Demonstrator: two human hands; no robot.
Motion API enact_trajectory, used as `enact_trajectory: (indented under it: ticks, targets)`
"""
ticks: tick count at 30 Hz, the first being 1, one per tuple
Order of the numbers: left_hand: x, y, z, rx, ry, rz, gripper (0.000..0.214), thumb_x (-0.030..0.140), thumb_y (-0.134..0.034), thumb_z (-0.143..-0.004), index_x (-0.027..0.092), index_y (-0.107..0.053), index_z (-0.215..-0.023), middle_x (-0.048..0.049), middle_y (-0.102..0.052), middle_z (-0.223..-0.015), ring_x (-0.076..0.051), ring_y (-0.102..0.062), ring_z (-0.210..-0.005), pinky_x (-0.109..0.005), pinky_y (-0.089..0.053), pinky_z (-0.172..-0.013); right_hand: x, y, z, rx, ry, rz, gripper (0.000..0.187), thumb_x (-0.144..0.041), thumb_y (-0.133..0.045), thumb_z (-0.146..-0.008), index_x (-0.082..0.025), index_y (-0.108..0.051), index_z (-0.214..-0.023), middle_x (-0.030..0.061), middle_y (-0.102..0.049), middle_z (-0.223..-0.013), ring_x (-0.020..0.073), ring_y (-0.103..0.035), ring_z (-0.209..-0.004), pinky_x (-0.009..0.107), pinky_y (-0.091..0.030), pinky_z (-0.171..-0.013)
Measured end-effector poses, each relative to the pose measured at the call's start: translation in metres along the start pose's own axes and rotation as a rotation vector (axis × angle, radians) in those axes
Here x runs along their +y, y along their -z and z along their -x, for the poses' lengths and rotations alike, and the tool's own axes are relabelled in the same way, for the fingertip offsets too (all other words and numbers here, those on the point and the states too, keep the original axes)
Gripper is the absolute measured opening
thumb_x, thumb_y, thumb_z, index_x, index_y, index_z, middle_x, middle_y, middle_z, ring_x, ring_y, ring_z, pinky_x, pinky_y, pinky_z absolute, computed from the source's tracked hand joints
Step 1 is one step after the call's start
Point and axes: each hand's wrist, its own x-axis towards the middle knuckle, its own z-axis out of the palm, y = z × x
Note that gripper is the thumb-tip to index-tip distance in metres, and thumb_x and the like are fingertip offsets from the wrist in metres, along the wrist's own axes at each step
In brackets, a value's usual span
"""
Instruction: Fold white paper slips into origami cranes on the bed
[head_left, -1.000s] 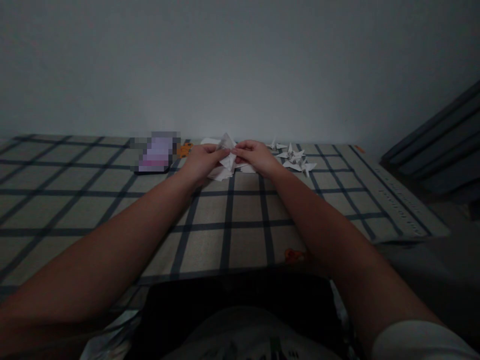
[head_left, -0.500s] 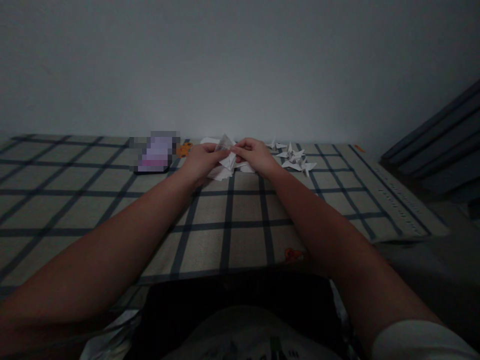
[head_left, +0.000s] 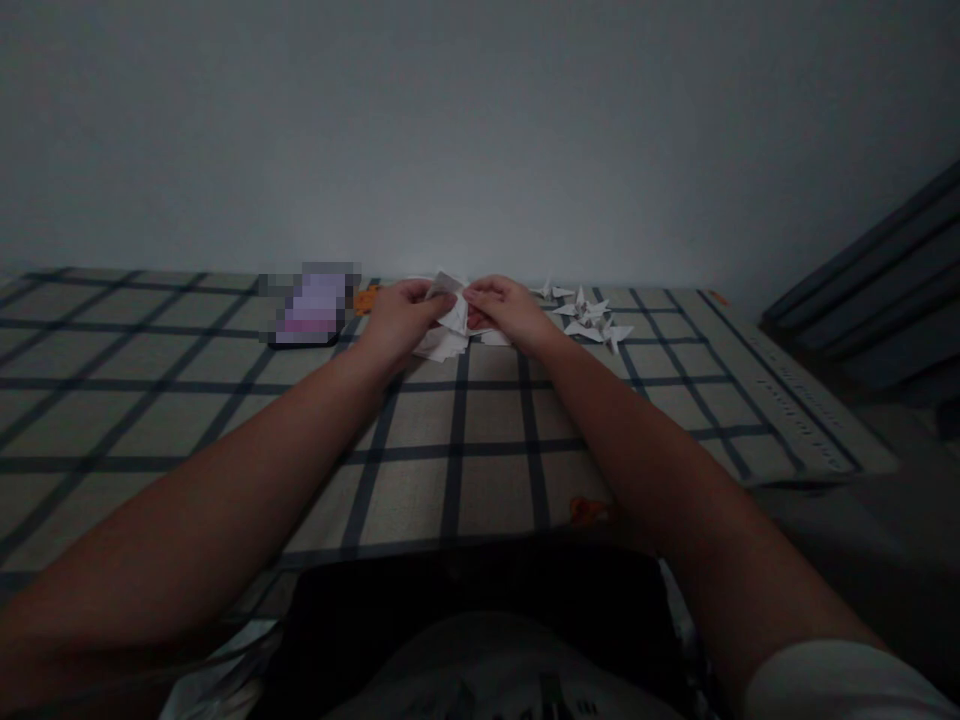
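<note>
So, folded paper (head_left: 456, 318) near far edge of counter (head_left: 487, 480), long axis leaning left toward that edge; left hand (head_left: 397, 315) pinching it, right hand (head_left: 511, 306) at its right side, can't tell if pinching.

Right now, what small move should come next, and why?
Perhaps the right hand should pinch along the edge of the folded paper: it sits right at that edge, while the left hand grips the other side, steadying it.
</note>
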Motion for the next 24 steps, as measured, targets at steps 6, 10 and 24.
enact_trajectory:
  ticks: [6,10,24]
  targets:
    - [0.001,-0.0013,0.0012,0.023,-0.019,-0.011,0.028,0.037,-0.079,-0.069,0.015,-0.075,-0.086,-0.0047,-0.07,-0.077,-0.015,-0.058,-0.063,-0.027,-0.042,-0.058,-0.0003,0.0013,0.0013,-0.076,-0.011,0.096,0.029,-0.026,-0.065,-0.096,-0.015,-0.061,-0.07,-0.0002,-0.065,-0.065,0.0075,-0.061,-0.061,0.019,-0.054,-0.065]
    - [0.0023,-0.0013,0.0029,0.013,-0.053,-0.045,0.029,0.036,-0.08,-0.068,0.015,-0.076,-0.088,-0.0051,-0.072,-0.082,-0.015,-0.059,-0.067,-0.027,-0.044,-0.063,0.0023,0.0026,-0.0011,-0.074,0.053,0.143,0.028,-0.025,-0.066,-0.096,-0.016,-0.063,-0.069,0.0003,-0.066,-0.066,0.0084,-0.061,-0.061,0.02,-0.053,-0.065]
    - [0.0024,-0.0011,-0.0003,0.093,-0.069,-0.073,0.032,0.035,-0.078,-0.069,0.014,-0.077,-0.094,-0.0053,-0.075,-0.088,-0.015,-0.06,-0.071,-0.025,-0.043,-0.062,0.0015,-0.0019,0.0017,-0.12,0.018,0.198,0.03,-0.028,-0.064,-0.097,-0.015,-0.064,-0.07,-0.0007,-0.065,-0.063,0.0076,-0.06,-0.057,0.019,-0.05,-0.059]
